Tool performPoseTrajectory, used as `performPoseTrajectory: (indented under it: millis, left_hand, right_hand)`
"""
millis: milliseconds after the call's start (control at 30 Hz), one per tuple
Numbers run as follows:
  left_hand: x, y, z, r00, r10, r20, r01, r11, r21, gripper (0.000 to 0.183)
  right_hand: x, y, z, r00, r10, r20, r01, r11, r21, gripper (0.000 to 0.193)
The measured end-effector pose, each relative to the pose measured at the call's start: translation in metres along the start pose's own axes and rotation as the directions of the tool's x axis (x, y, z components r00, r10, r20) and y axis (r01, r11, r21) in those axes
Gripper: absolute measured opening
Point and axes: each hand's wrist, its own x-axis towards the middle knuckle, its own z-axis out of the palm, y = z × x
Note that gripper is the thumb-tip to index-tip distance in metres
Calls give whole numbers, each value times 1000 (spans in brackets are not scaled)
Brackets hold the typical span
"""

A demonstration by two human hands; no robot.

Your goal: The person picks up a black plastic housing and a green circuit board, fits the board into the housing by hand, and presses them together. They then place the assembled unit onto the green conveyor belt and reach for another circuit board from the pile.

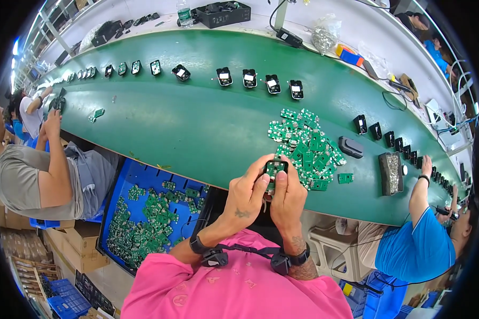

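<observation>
Close to my body, over the front edge of the green table [197, 143], both my hands hold a small black plastic housing with a green circuit board [275, 168] in it. My left hand [246, 187] grips its left side and my right hand [288, 198] its right side. Both thumbs press on the lower part of the board. Just beyond my hands lies a heap of loose green circuit boards [306, 146], with one single board [345, 178] to its right. A closed black case [351, 147] lies right of the heap.
Black housings [249, 78] stand in a row along the table's far side, more [390, 139] at right. A black box of small metal parts [391, 173] is right. A blue bin [143, 212] of boards sits lower left. People work at left [32, 175] and right [418, 247].
</observation>
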Motion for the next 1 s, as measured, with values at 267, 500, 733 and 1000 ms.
performPoseTrajectory:
  millis: [267,500,733,1000]
  left_hand:
    - [5,-11,-2,999,-8,43,6,999,46,35]
    - [-1,-3,3,997,-75,-2,75,996,48,33]
    - [1,-25,14,982,142,-123,-113,969,218,34]
    - [49,-54,-28,922,-369,112,385,903,-191,28]
  right_hand:
    - [1,6,7,997,-68,-28,64,992,-110,34]
    - [5,-1,6,997,-70,-13,70,998,0,31]
    - [7,18,23,999,46,-12,-43,979,198,29]
    - [46,37,24,728,444,522,-673,610,419,30]
